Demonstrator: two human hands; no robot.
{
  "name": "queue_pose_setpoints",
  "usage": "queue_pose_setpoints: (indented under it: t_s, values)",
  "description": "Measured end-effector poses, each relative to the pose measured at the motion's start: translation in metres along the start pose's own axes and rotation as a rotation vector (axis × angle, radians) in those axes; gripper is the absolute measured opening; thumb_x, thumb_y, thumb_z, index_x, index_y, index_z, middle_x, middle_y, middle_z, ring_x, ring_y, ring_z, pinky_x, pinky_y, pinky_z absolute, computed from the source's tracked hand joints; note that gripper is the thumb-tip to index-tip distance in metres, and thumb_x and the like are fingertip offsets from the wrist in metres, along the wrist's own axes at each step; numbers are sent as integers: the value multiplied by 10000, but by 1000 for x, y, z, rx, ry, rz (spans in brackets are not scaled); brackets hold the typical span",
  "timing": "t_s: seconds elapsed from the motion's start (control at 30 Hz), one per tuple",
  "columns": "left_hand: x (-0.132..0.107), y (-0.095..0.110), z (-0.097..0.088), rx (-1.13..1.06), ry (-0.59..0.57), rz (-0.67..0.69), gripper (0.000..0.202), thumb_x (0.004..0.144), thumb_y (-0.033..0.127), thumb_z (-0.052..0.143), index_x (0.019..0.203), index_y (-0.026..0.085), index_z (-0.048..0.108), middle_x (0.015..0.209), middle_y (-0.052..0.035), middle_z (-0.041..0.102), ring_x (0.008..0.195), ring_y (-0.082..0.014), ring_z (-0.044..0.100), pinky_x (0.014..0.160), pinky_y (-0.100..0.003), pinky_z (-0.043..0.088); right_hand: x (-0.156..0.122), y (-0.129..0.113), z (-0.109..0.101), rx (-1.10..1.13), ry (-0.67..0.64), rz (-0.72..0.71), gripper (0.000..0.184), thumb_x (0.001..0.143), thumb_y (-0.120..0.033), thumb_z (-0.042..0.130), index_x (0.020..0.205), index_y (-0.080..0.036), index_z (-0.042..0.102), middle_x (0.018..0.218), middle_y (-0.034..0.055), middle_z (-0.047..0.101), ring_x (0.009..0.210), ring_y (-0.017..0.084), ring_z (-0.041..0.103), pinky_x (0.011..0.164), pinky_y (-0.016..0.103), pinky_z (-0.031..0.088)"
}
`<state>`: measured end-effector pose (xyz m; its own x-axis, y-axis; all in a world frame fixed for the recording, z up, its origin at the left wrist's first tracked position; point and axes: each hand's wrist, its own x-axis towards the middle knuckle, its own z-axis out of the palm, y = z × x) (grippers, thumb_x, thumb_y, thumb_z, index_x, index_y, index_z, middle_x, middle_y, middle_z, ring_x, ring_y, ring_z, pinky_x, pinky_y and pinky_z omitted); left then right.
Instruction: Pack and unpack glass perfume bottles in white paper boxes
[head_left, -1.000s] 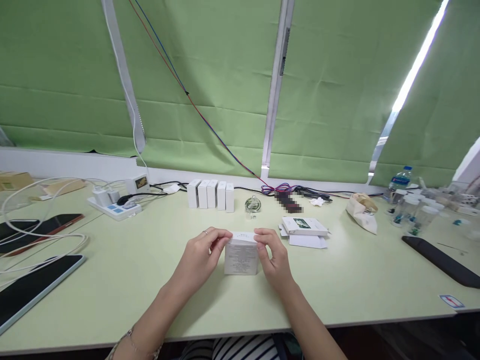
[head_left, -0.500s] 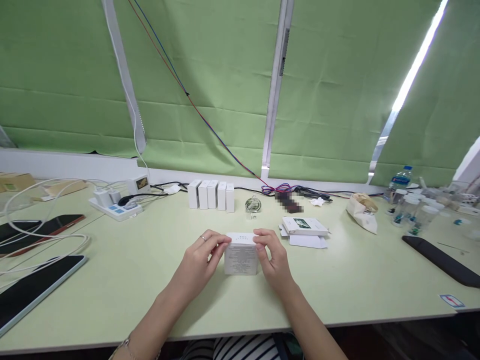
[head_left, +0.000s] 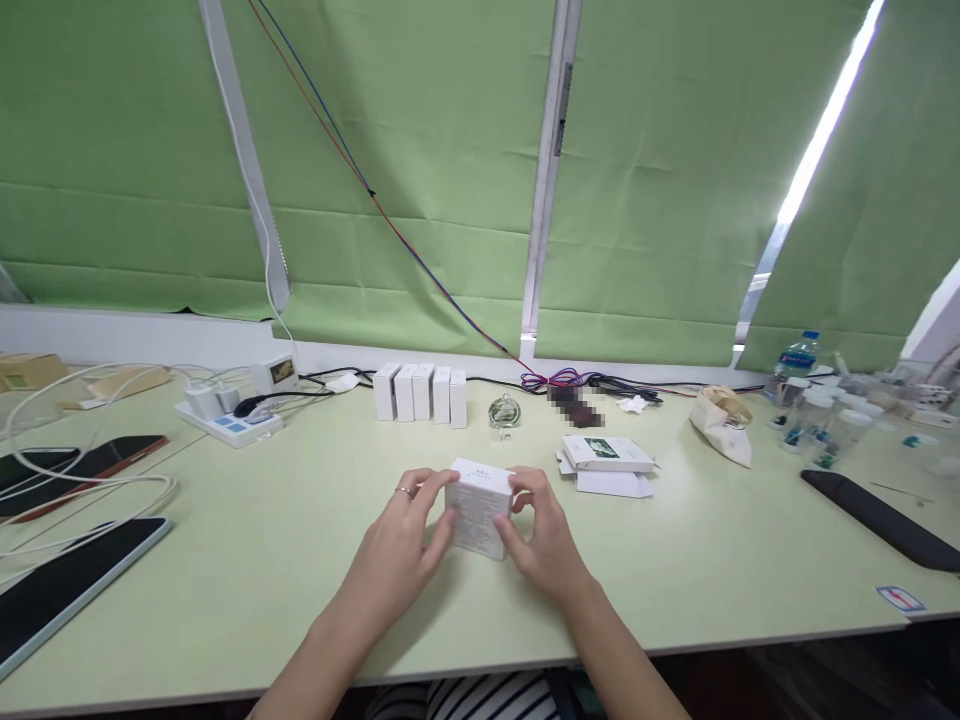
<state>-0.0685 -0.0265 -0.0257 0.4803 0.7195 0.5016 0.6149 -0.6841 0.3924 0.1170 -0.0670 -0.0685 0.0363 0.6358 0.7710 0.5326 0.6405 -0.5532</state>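
A small white cardboard box point(head_left: 480, 510) stands upright near the front middle of the table, turned a little, with fine print on its broad side and lettering on top. My left hand point(head_left: 412, 525), with a ring on one finger, grips its left edge between thumb and fingers. At the right edge my right hand point(head_left: 541, 530) holds it, the thumb pressed on the printed side. Behind it, a row of several white boxes point(head_left: 422, 393) stands on edge. A clear glass vessel point(head_left: 504, 412) sits to the right of that row.
An opened flat white box point(head_left: 607, 455) lies to the right, with a paper bag point(head_left: 721, 425) beyond. Clear jars point(head_left: 832, 430), a water bottle point(head_left: 799, 358) and a dark slab point(head_left: 877, 518) are at far right. Tablets point(head_left: 75, 590), white cables and a power strip point(head_left: 229, 422) occupy the left.
The box has turned slightly and now sits at an angle. My thumbs have moved down from its top corners onto the printed side.
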Motion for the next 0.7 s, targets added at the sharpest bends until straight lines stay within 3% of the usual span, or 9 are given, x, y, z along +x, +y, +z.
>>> queue_pose_setpoints:
  t_s: [0.1,0.17,0.23,0.33,0.47,0.57,0.63,0.7]
  values:
    - [5,11,-6,44,-96,3,520,782,472,519,1231,251,376,1260,-103,444,1033,-270,545,743,-381,503,-2,2,4,104,-8,15,364,803,-192,563,1088,-265,348,1044,55,452,834,152,504,607,259,492]
    - [11,18,-11,46,-194,-3,619,732,538,553,1223,216,358,1260,-127,456,1085,-308,509,778,-409,479,-2,-1,2,158,-70,68,297,826,-211,534,1067,-257,367,988,38,461,805,142,514,613,254,504]
    - [20,23,-15,23,-282,-47,601,704,566,560,1144,191,392,1189,-136,504,1040,-313,527,766,-400,465,-2,-6,-3,134,-167,131,235,853,-198,471,1067,-248,387,971,33,490,812,144,532,658,270,508]
    - [33,20,-19,-36,-350,-101,506,675,530,592,1011,199,410,1008,-85,562,887,-267,567,692,-339,453,-8,-19,-15,-71,-348,201,251,850,-142,429,1081,-241,420,1007,36,547,852,170,548,743,320,480]
    - [55,8,-21,-121,-446,-61,565,639,438,641,1076,205,370,844,-10,536,717,-200,554,613,-291,440,-27,-30,-25,-262,-508,206,251,809,-88,462,1022,-218,491,974,38,582,899,200,532,795,330,440]
    - [90,7,-30,-171,-405,45,752,642,341,645,1259,201,239,930,-28,525,806,-203,561,695,-297,462,-35,-30,-26,-298,-550,172,205,793,-71,488,938,-212,522,938,27,585,884,193,510,797,311,422]
    - [124,11,-39,-81,-275,126,853,616,299,658,1317,179,187,1078,-82,489,945,-236,533,793,-322,452,-35,-29,-25,-296,-543,172,191,792,-68,496,913,-213,523,922,18,584,870,184,501,793,300,412]
    - [163,18,-48,61,-167,245,901,591,280,669,1335,138,181,1244,-142,390,1139,-292,419,935,-359,381,-33,-28,-25,-283,-525,187,184,796,-66,494,903,-214,519,908,14,582,866,178,498,793,293,406]
